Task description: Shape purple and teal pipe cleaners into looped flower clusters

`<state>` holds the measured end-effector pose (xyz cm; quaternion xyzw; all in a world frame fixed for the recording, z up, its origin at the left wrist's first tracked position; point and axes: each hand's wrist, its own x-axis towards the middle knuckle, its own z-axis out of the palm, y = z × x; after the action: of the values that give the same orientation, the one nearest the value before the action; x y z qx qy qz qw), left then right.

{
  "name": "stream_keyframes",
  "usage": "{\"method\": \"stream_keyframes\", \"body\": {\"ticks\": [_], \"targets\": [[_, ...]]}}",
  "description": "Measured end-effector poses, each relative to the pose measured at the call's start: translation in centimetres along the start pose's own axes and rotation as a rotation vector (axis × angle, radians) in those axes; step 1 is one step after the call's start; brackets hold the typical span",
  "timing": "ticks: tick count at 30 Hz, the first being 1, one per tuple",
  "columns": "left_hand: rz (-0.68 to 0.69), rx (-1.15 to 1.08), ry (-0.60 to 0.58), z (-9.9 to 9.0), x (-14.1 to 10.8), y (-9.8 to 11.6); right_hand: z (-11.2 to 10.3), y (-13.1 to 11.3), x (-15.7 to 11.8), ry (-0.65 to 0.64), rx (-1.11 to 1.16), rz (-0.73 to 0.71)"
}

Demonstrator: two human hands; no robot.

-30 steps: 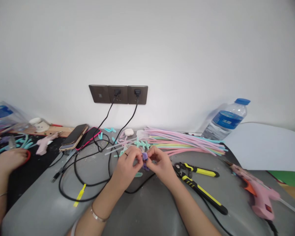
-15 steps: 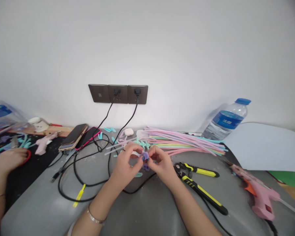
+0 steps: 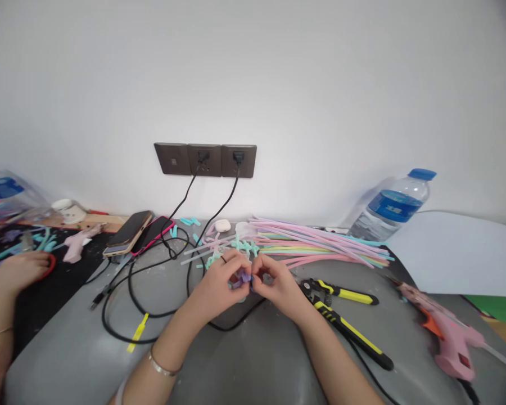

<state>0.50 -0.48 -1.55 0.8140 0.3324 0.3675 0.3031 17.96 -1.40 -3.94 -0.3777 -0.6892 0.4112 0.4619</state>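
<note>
One purple piece [image 3: 245, 277] is up between the hands, above the table [image 3: 231, 365]. Half a second ago its rounded end showed between both sets of fingertips; now it has turned sideways, mostly within the curl of the left hand [image 3: 223, 281], whose grip pinches it. The right hand [image 3: 278, 284] has thumb and forefinger bent close beside it; whether that grip pinches too, I cannot tell. The turn probably exposes another side to the fingers.

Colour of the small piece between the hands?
The small piece is purple, partly hidden; head view, the only one.
</note>
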Motion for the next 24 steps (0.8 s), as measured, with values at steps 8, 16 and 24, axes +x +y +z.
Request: {"method": "stream_keyframes", "body": {"ticks": [8,16,24], "targets": [[-0.041,0.034,-0.010,-0.31,-0.10,-0.04,0.15,-0.46,-0.04,-0.011,0.003,0.028],[0.022,0.085,-0.029,-0.59,-0.03,-0.05,0.07,-0.22,0.03,-0.009,0.104,0.080],[-0.026,0.119,-0.073,-0.73,-0.22,-0.48,-0.45,-0.53,0.11,-0.109,0.149,0.120]]}}
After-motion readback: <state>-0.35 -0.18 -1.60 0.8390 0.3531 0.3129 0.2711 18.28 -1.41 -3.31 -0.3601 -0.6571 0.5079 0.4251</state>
